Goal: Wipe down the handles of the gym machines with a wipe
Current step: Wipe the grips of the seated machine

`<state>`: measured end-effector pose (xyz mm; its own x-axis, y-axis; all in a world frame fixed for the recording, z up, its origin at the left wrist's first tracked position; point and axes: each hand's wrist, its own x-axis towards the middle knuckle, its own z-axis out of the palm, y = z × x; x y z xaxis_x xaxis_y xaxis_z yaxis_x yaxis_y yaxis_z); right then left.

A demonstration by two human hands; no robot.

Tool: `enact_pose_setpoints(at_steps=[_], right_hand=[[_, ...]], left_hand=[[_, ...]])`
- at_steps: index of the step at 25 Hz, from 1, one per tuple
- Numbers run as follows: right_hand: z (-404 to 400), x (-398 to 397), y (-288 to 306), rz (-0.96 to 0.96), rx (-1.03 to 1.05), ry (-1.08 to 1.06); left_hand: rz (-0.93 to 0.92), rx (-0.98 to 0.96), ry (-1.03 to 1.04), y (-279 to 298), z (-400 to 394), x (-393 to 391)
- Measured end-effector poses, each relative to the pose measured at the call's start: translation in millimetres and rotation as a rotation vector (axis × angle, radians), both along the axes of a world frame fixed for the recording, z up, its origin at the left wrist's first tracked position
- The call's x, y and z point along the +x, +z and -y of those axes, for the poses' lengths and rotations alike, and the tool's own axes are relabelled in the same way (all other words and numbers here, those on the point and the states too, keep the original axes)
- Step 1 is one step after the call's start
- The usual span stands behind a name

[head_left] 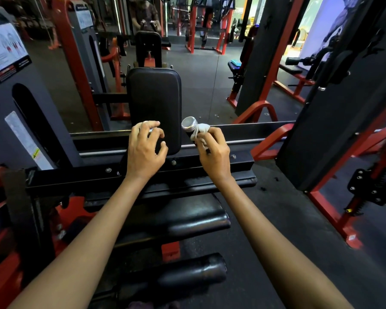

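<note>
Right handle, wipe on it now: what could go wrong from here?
1. The wipe is bunched near the handle's metal end cap, so the part under the right hand may get skipped.
2. The left hand is bare on the other handle, which may pick up dirt or get missed altogether.

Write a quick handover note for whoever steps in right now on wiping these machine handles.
Right hand: holds the white wipe wrapped on the right handle, just below its chrome end cap.
Left hand: fingers curled over the left handle, no wipe in it.
Both handles flank the black pad.
Done: cannot tell what has already been wiped; the right handle is in progress.
Left: finish the right handle, then do the left one, then move on to the other machines.
</note>
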<state>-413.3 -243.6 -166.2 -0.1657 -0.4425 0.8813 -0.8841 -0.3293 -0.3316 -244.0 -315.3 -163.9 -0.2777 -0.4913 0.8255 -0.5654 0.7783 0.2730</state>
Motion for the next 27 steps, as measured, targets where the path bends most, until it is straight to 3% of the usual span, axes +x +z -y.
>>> enact_pose_setpoints(at_steps=[5, 11, 14, 19, 24, 27], right_hand=[[-15, -26, -50, 0.109, 0.218, -0.113], [1, 17, 8, -0.005, 0.038, -0.032], [3, 12, -8, -0.033, 0.073, -0.075], [-8, -19, -52, 0.06, 0.25, -0.117], [-9, -37, -53, 0.142, 0.511, -0.104], [-13, -42, -46, 0.289, 0.574, -0.124]], left_hand=[[0.003, 0.002, -0.018, -1, 0, 1], [-0.005, 0.009, -0.013, 1, -1, 0], [-0.01, 0.011, -0.016, 1, -1, 1], [0.012, 0.02, -0.013, 1, 0, 2], [0.012, 0.008, -0.012, 1, -1, 2], [0.028, 0.01, -0.03, 2, 0, 4]])
